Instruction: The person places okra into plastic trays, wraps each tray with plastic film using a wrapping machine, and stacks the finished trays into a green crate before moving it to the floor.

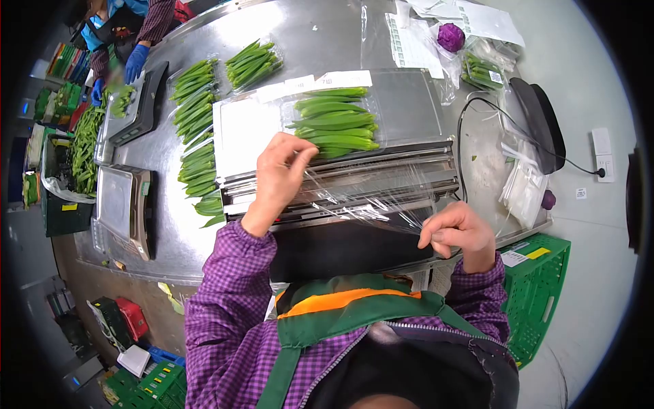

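Note:
Clear cling film [371, 194] stretches in creased folds between my two hands, over the metal bars of a film-wrapping machine [436, 167]. Its left edge is pinched by my left hand [281, 170], thumb and fingers closed, beside the near end of the okra. My right hand [460, 232] sits lower and to the right, fingers closed on the film's other corner. Just beyond the bars, a clear tray of okra [334, 123] lies on the machine's flat plate [405, 102]. The film does not cover this okra.
More okra packs [197, 129] line the left, with another okra tray [253, 65] behind. Weighing scales [122, 204] stand further left. A co-worker's blue-gloved hand [136, 63] is at the far scale. Papers, a purple cabbage [450, 37] and a black cable [463, 116] lie right.

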The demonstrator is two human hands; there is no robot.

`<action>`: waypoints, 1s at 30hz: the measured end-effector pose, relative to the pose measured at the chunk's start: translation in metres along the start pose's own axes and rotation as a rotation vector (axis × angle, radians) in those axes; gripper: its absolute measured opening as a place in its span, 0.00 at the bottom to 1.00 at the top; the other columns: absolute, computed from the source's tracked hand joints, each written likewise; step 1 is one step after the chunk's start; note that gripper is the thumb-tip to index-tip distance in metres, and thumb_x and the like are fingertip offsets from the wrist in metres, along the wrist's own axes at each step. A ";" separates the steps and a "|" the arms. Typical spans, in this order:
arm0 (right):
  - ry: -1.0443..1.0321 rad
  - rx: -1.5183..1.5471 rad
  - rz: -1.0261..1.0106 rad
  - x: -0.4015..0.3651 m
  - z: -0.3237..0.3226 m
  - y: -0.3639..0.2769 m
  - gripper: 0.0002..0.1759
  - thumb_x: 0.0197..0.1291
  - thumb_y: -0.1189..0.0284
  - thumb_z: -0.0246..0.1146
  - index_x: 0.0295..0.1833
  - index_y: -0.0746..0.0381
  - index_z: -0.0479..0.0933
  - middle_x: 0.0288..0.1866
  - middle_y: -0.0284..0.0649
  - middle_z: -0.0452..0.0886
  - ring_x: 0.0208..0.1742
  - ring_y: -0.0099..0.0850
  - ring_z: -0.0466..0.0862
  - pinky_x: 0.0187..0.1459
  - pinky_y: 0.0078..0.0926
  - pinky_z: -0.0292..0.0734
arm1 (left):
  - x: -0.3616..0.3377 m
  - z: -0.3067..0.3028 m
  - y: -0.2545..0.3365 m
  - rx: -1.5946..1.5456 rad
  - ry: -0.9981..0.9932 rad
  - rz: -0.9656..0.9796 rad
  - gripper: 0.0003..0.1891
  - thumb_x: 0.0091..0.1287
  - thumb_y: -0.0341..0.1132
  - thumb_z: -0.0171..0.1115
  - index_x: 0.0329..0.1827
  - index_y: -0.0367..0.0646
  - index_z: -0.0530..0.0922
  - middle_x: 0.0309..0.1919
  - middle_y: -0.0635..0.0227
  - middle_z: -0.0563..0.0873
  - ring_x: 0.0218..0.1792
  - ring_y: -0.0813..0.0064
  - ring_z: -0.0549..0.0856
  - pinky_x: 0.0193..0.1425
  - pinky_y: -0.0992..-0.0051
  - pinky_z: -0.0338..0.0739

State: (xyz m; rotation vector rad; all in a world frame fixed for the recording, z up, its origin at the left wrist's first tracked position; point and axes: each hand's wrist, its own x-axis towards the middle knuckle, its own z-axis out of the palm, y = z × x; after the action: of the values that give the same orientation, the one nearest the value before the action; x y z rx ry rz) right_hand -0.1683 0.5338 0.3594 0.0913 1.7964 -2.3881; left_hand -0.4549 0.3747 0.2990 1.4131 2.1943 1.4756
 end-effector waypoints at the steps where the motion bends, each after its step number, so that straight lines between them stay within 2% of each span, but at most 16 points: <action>1: 0.040 0.030 -0.009 -0.001 0.000 0.001 0.12 0.60 0.80 0.51 0.43 0.73 0.78 0.15 0.34 0.74 0.17 0.18 0.72 0.21 0.16 0.64 | 0.000 -0.005 -0.001 -0.067 0.068 -0.021 0.03 0.56 0.26 0.66 0.32 0.40 0.81 0.26 0.70 0.79 0.24 0.82 0.75 0.29 0.82 0.70; 2: 0.080 0.060 -0.018 -0.002 0.000 0.002 0.12 0.59 0.80 0.51 0.43 0.73 0.78 0.16 0.34 0.74 0.17 0.18 0.72 0.20 0.15 0.64 | -0.002 -0.012 -0.001 -0.160 0.132 -0.123 0.01 0.58 0.26 0.65 0.31 0.40 0.81 0.26 0.73 0.79 0.26 0.86 0.72 0.30 0.84 0.68; 5: 0.113 0.110 -0.044 -0.002 -0.002 0.008 0.11 0.59 0.80 0.51 0.42 0.74 0.77 0.16 0.35 0.74 0.17 0.18 0.73 0.20 0.15 0.64 | -0.014 -0.039 -0.013 -0.355 0.254 -0.541 0.06 0.64 0.31 0.61 0.38 0.38 0.79 0.29 0.77 0.78 0.26 0.89 0.71 0.30 0.87 0.66; 6: 0.109 0.110 -0.045 -0.001 -0.002 0.008 0.11 0.59 0.80 0.51 0.42 0.74 0.77 0.16 0.35 0.74 0.17 0.18 0.73 0.20 0.15 0.64 | -0.018 -0.049 -0.011 -0.355 0.125 -0.544 0.09 0.64 0.32 0.61 0.42 0.37 0.79 0.31 0.76 0.78 0.25 0.90 0.70 0.28 0.88 0.65; 7: 0.129 0.135 -0.064 0.000 -0.002 0.008 0.11 0.60 0.79 0.51 0.42 0.75 0.77 0.16 0.35 0.74 0.17 0.18 0.73 0.20 0.14 0.64 | -0.022 -0.049 -0.009 -0.352 0.130 -0.545 0.09 0.64 0.32 0.61 0.42 0.37 0.79 0.31 0.76 0.78 0.25 0.90 0.70 0.28 0.88 0.65; 9: 0.143 0.158 -0.082 0.003 -0.001 0.009 0.11 0.60 0.79 0.51 0.41 0.75 0.77 0.16 0.35 0.74 0.17 0.18 0.72 0.20 0.14 0.64 | -0.029 -0.046 -0.002 -0.475 -0.019 -0.583 0.13 0.61 0.32 0.63 0.46 0.36 0.78 0.34 0.75 0.78 0.23 0.90 0.69 0.28 0.87 0.65; 10: 0.147 0.177 -0.118 0.005 -0.002 0.011 0.12 0.60 0.79 0.51 0.42 0.75 0.77 0.16 0.35 0.74 0.17 0.19 0.72 0.20 0.14 0.64 | -0.030 -0.051 0.003 -0.305 -0.156 -0.509 0.17 0.57 0.33 0.67 0.49 0.36 0.78 0.37 0.75 0.77 0.21 0.90 0.68 0.26 0.86 0.65; 11: 0.152 0.197 -0.153 0.006 -0.001 0.013 0.12 0.60 0.79 0.51 0.42 0.76 0.77 0.16 0.34 0.73 0.17 0.19 0.72 0.20 0.14 0.64 | -0.031 -0.052 0.004 -0.306 -0.154 -0.510 0.17 0.57 0.33 0.67 0.49 0.36 0.78 0.37 0.75 0.77 0.21 0.90 0.68 0.26 0.86 0.65; 13: 0.148 0.190 -0.151 0.007 0.000 0.012 0.12 0.61 0.79 0.51 0.42 0.76 0.76 0.16 0.34 0.73 0.17 0.19 0.72 0.20 0.14 0.64 | -0.028 -0.051 0.006 0.020 -0.172 -0.432 0.19 0.55 0.31 0.70 0.48 0.34 0.78 0.42 0.67 0.76 0.18 0.87 0.70 0.21 0.84 0.74; 14: 0.149 0.186 -0.153 0.007 0.000 0.012 0.12 0.61 0.79 0.51 0.43 0.76 0.76 0.16 0.34 0.73 0.17 0.18 0.71 0.21 0.14 0.64 | -0.024 -0.046 0.018 0.033 -0.020 -0.446 0.15 0.54 0.30 0.70 0.44 0.37 0.80 0.37 0.68 0.77 0.17 0.86 0.70 0.20 0.84 0.71; 15: 0.151 0.186 -0.152 0.008 0.001 0.014 0.12 0.61 0.79 0.51 0.43 0.76 0.76 0.16 0.34 0.73 0.17 0.18 0.71 0.21 0.14 0.64 | -0.021 -0.042 0.018 0.032 -0.021 -0.446 0.15 0.54 0.30 0.70 0.44 0.37 0.80 0.37 0.68 0.77 0.17 0.86 0.70 0.20 0.84 0.71; 17: 0.128 0.203 -0.198 0.009 0.001 0.015 0.12 0.61 0.79 0.51 0.44 0.76 0.76 0.17 0.35 0.73 0.18 0.18 0.71 0.22 0.14 0.64 | -0.011 -0.031 0.013 0.052 0.019 -0.186 0.11 0.54 0.29 0.70 0.40 0.39 0.82 0.30 0.73 0.76 0.17 0.88 0.66 0.20 0.84 0.62; 21: 0.141 0.213 -0.187 0.008 0.004 0.014 0.12 0.62 0.79 0.51 0.45 0.76 0.75 0.17 0.34 0.73 0.19 0.18 0.71 0.23 0.15 0.64 | 0.001 -0.003 0.013 0.070 -0.188 -0.086 0.10 0.51 0.29 0.71 0.36 0.40 0.83 0.29 0.72 0.76 0.16 0.85 0.66 0.21 0.81 0.62; 23: 0.160 0.220 -0.158 0.004 0.006 0.014 0.12 0.62 0.79 0.51 0.44 0.76 0.76 0.17 0.34 0.73 0.19 0.18 0.71 0.23 0.15 0.64 | 0.002 0.003 0.013 0.104 -0.166 -0.056 0.10 0.49 0.29 0.71 0.35 0.41 0.83 0.28 0.71 0.76 0.16 0.83 0.65 0.22 0.79 0.63; 25: 0.173 0.221 -0.164 0.002 0.006 0.016 0.12 0.62 0.79 0.51 0.44 0.76 0.76 0.17 0.34 0.73 0.19 0.18 0.71 0.23 0.15 0.64 | 0.003 0.004 0.014 0.168 -0.166 -0.087 0.08 0.50 0.30 0.70 0.33 0.41 0.82 0.28 0.70 0.77 0.20 0.76 0.72 0.27 0.75 0.71; 30: 0.185 0.214 -0.179 0.001 0.006 0.019 0.12 0.62 0.79 0.51 0.44 0.76 0.75 0.18 0.34 0.73 0.19 0.19 0.71 0.22 0.15 0.64 | 0.003 0.002 0.013 0.190 -0.176 -0.083 0.07 0.51 0.29 0.70 0.31 0.41 0.81 0.26 0.69 0.76 0.20 0.75 0.73 0.27 0.75 0.70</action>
State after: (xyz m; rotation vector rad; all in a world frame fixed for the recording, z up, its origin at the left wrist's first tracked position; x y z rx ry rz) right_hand -0.1664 0.5232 0.3425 0.1888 1.6786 -2.7780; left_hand -0.4474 0.3796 0.3089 1.4262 2.3003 1.0959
